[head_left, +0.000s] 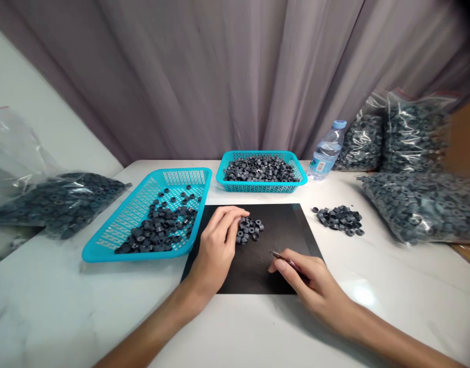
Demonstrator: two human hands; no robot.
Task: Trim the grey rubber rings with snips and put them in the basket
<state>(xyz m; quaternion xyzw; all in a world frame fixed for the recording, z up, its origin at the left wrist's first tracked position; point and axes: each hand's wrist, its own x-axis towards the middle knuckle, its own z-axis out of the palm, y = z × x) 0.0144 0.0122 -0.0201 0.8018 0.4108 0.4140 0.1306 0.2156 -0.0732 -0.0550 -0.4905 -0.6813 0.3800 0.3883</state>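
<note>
Hands and small parts on a pale worktop [258,332]. At centre, the left hand [218,245] curves beside a small pile of dark rings [250,230] on a black mat [253,266]; whether its grip holds a ring cannot be told. Right of centre in the lower half, the right hand [307,278] has its grip closed around a slim pointed tool [290,262], tip apart from the pile. Left of centre and at upper centre, turquoise baskets [100,253] contain similar rings; a loose heap [340,220] lies at centre right.

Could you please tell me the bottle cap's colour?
The bottle cap is blue, showing best in the head view.
</note>
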